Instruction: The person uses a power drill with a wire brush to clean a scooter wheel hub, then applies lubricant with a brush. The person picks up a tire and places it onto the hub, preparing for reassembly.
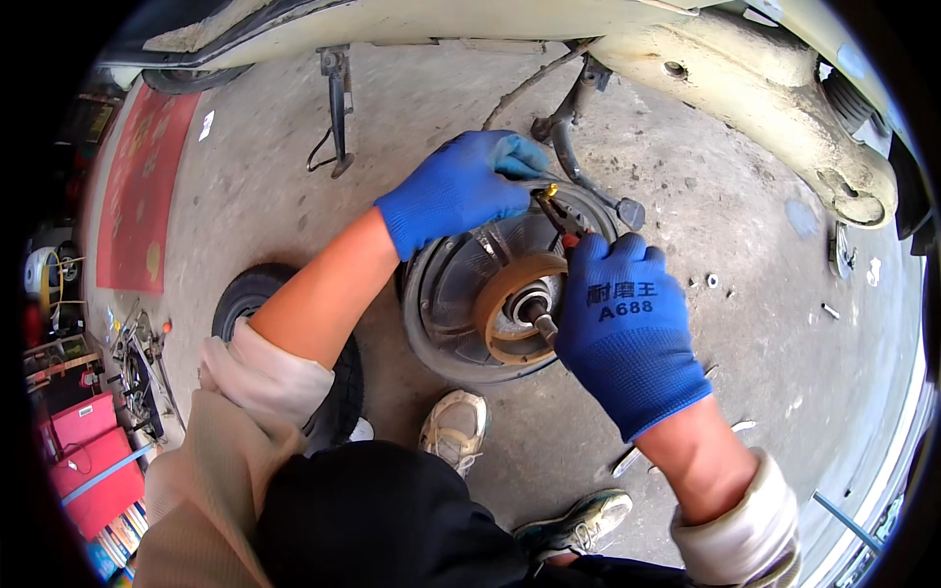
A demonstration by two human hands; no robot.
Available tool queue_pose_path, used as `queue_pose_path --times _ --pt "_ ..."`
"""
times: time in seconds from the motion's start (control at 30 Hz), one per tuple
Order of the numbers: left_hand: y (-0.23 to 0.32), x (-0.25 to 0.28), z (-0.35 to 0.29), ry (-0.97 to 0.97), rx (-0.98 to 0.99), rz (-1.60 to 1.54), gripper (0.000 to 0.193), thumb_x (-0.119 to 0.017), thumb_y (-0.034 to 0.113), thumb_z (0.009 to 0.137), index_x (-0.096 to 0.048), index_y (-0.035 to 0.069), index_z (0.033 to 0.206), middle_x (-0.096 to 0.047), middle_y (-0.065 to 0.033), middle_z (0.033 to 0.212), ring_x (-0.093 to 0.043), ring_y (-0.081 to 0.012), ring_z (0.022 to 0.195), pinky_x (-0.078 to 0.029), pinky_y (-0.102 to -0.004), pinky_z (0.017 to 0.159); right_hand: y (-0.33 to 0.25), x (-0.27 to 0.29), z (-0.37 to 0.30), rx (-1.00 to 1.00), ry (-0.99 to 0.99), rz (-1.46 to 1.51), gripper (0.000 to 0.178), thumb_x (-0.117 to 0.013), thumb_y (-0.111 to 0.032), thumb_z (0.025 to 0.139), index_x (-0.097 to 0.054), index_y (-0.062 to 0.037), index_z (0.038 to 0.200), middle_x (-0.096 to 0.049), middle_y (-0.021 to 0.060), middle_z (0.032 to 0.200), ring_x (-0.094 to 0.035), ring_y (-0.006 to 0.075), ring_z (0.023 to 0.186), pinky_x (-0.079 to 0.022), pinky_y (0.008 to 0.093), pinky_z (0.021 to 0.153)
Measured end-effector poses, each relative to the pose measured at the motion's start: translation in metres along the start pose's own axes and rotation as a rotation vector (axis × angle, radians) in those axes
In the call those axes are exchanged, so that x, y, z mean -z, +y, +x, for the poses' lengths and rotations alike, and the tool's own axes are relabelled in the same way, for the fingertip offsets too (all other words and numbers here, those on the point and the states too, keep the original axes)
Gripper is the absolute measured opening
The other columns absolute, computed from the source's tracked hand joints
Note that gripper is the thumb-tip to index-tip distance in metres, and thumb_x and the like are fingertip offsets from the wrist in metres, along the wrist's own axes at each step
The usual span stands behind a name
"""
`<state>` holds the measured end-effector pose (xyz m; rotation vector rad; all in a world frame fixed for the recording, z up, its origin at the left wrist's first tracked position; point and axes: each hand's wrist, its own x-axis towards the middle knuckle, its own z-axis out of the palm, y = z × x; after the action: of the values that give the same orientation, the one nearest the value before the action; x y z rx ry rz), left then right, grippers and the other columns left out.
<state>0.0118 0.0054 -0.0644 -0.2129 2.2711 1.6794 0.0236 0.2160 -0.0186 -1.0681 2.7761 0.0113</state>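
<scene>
left hand (459,186): in a blue knit glove with a rubbery coat, resting on the upper rim of the wheel, fingers curled together over the rim edge; whether they pinch anything underneath cannot be told.
right hand (619,323): same blue glove with dark print on the back, fingers closed around the red handles of the pliers, the fist sitting just beside the axle.
pliers (559,218): slim metal jaws with red grips, tips pointing up-left toward a small brass-coloured valve piece (550,189) at the rim; the tips meet right at it, though the contact itself is too small to judge.
wheel (461,304): a bare round hub-motor wheel of dull grey metal, lying tilted on the concrete between the two hands, ribbed spokes cast into its face.
brake drum ring (510,294): rusty orange-brown band around the centre, rough in texture.
axle (537,316): short dark steel stub poking out of the shiny bearing.
tyre (257,294): black rubber, lying flat to the left, partly under the left forearm.
scooter body (745,73): cream-coloured, dusty and scuffed, arching over the top of the view.
kickstand (338,108): dark metal, hanging down.
floor (686,196): grey concrete, stained, with small bolts and nuts scattered at right.
shoes (453,426): worn pale sneakers below the wheel.
</scene>
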Motion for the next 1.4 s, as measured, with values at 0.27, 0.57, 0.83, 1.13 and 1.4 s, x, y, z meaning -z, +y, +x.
queue_pose_path --times 0.27,0.57,0.83,1.13,1.4 --pt "-0.005 0.005 -0.005 -0.036 -0.115 0.052 0.044 -0.061 -0.001 0.080 -0.058 -0.002 0.124 -0.065 -0.0138 0.119 -0.062 -0.0183 0.112 -0.053 -0.0292 0.088 0.017 -0.003 -0.015 0.163 0.052 0.448 0.020 -0.063 -0.014 0.081 -0.061 0.0039 0.088 -0.057 0.0227 0.088 -0.060 0.0339 0.077 -0.051 0.0421 0.062" --pt "0.000 -0.006 0.003 0.006 -0.089 -0.001 0.040 -0.065 0.003 0.081 -0.062 0.001 0.120 -0.069 -0.0110 0.112 -0.066 -0.0143 0.102 -0.052 -0.0263 0.089 0.014 -0.014 -0.021 -0.736 -0.354 2.297 0.020 -0.045 -0.003 0.080 -0.054 0.0027 0.097 -0.060 0.0162 0.075 -0.058 0.0242 0.056 -0.046 0.0316 0.048" --pt "0.013 -0.022 0.000 0.064 -0.083 0.559 0.035 -0.058 0.018 0.092 -0.061 0.005 0.124 -0.067 -0.0147 0.115 -0.065 -0.0256 0.105 -0.050 -0.0342 0.093 0.031 -0.032 -0.012 -0.560 -0.376 1.716 0.026 -0.057 -0.009 0.082 -0.055 0.0082 0.102 -0.063 0.0169 0.075 -0.063 0.0256 0.062 -0.052 0.0352 0.056" --pt "0.015 -0.019 -0.004 0.120 -0.100 0.735 0.035 -0.057 0.030 0.092 -0.063 0.010 0.120 -0.066 -0.0206 0.104 -0.064 -0.0367 0.095 -0.049 -0.0391 0.085 0.009 -0.001 -0.023 -0.056 0.045 0.093 0.023 -0.057 -0.013 0.087 -0.059 0.0050 0.102 -0.061 0.0217 0.091 -0.063 0.0331 0.079 -0.054 0.0419 0.064" --pt "0.026 -0.027 0.009 0.075 -0.078 0.710 0.034 -0.060 0.034 0.089 -0.067 0.008 0.111 -0.067 -0.0211 0.090 -0.064 -0.0363 0.082 -0.050 -0.0400 0.078 0.023 -0.029 -0.024 -0.063 0.156 0.488 0.021 -0.057 -0.010 0.086 -0.060 0.0060 0.098 -0.062 0.0176 0.088 -0.065 0.0272 0.084 -0.051 0.0361 0.056"
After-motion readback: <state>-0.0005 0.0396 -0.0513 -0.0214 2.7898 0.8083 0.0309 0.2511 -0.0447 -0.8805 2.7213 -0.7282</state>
